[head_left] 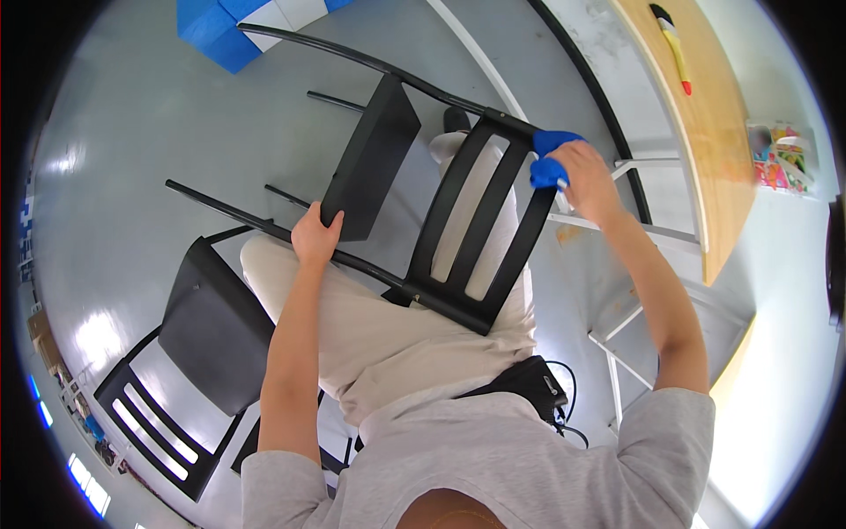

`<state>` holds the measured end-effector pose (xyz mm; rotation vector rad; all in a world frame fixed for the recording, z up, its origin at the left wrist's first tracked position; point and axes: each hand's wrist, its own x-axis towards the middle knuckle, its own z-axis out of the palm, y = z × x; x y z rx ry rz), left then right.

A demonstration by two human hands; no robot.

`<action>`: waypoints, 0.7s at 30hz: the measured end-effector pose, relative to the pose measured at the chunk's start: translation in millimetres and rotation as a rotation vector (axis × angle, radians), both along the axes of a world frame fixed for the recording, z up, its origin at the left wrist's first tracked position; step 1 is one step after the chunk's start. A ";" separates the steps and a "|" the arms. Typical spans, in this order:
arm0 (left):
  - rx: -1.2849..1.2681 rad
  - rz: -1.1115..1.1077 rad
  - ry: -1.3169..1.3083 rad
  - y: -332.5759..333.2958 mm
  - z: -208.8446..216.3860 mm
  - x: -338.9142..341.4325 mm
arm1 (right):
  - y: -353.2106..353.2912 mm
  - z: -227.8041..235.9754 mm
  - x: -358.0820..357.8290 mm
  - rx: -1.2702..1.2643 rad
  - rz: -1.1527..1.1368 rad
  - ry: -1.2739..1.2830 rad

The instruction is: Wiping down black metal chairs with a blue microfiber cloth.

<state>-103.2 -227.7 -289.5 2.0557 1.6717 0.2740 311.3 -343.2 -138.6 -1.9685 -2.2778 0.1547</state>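
A black chair [487,216] with a slatted backrest lies tipped across my lap. Its dark seat [374,159] is turned on edge, and the legs point to the far left. My left hand [315,236] grips the near edge of the seat beside the side tube, thumb on top. At the right end of the backrest, a blue cloth [548,172] is bunched in my right hand [586,181]. The cloth presses on the far corner of the top rail; part of it is hidden under my fingers.
Another black chair [216,326] stands close on my left. To the right is a wooden tabletop [723,176] on white legs, bearing a paintbrush [674,48]. A colourful packet [782,159] is beyond it. Blue and white boxes [211,35] sit at the far left. A black device [529,388] with a cable is at my waist.
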 end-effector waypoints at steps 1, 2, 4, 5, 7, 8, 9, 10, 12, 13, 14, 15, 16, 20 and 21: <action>0.006 -0.004 0.011 0.5 -0.9 -0.3 | -0.3 -3.3 4.4 0.004 0.000 -0.006; 0.010 -0.004 0.003 0.2 -1.8 -0.2 | -2.7 -10.7 7.8 0.051 -0.086 -0.021; 0.015 -0.009 -0.015 -1.3 -2.6 -1.4 | -7.1 -17.0 3.9 0.103 -0.164 -0.038; 0.019 0.000 -0.013 -2.0 -1.4 -5.6 | -14.2 -17.2 -12.1 0.077 -0.226 -0.024; -0.004 -0.001 -0.026 -2.9 -0.4 -10.9 | -22.9 -16.8 -24.9 0.066 -0.277 -0.016; -0.003 0.001 -0.029 -2.6 -0.5 -11.4 | -18.6 -17.1 -24.7 0.068 -0.275 -0.018; 0.020 -0.005 -0.020 -2.1 -0.9 -12.1 | -11.8 -18.3 -25.3 0.065 -0.303 -0.038; 0.039 -0.015 -0.018 -2.5 -2.3 -9.3 | -6.5 -17.9 -24.0 0.059 -0.334 -0.065; 0.031 -0.019 -0.027 -2.1 -3.8 -4.8 | 12.1 -25.3 -22.4 0.015 -0.335 -0.197; 0.028 -0.020 -0.026 -1.1 -3.7 -4.0 | 22.3 -31.9 -23.7 -0.026 -0.331 -0.319; 0.031 -0.015 -0.028 -1.0 -3.4 -2.7 | 29.9 -37.9 -26.6 -0.022 -0.327 -0.320; 0.036 -0.017 -0.031 -0.8 -2.8 -1.2 | 36.8 -44.2 -30.3 -0.019 -0.331 -0.380; 0.041 -0.018 -0.032 -0.5 -2.3 -1.2 | 42.1 -50.7 -34.6 -0.015 -0.334 -0.438; 0.056 -0.012 -0.020 1.5 -2.2 -6.6 | 55.2 -56.8 -41.7 0.006 -0.358 -0.465; 0.035 -0.008 -0.029 0.8 -0.5 -6.0 | 57.4 -56.3 -43.6 0.014 -0.350 -0.461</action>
